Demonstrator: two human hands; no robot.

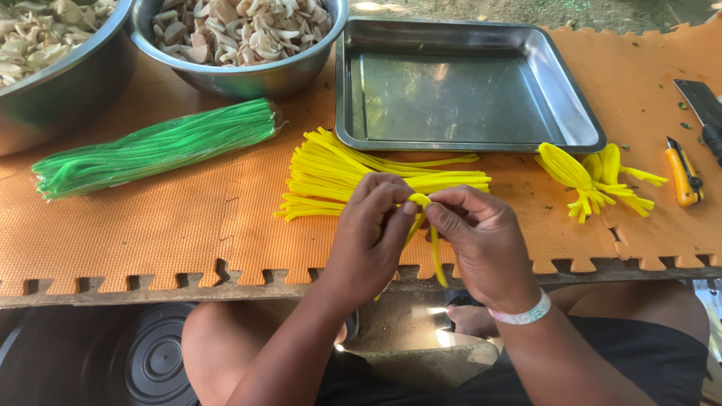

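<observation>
**Two hands bending one yellow strip at the mat's near edge**

Two hands meet over the near edge of the orange foam mat [188,218]. The left hand [368,233] and right hand [481,240] are both pinched shut on a single yellow strip [434,252], looped at the top between the fingertips, its tail hanging down past the mat's edge. Holding it there, off the surface, seems to give the loop room to be turned without disturbing the loose pile.

That pile of yellow strips [361,177] lies just beyond the hands, mid-mat, close enough to draw from. A bundle of green strips [158,146], wrapped in clear film, lies toward the left. Finished yellow folded bundles [590,180] sit near the right edge, beside a yellow utility knife [683,177] and a cleaver [703,109] at the far right corner.

Along the far edge stand two steel bowls [248,75] of pale sliced pieces and an empty steel tray [466,90]. Bare mat lies between the green bundle and the near edge.
</observation>
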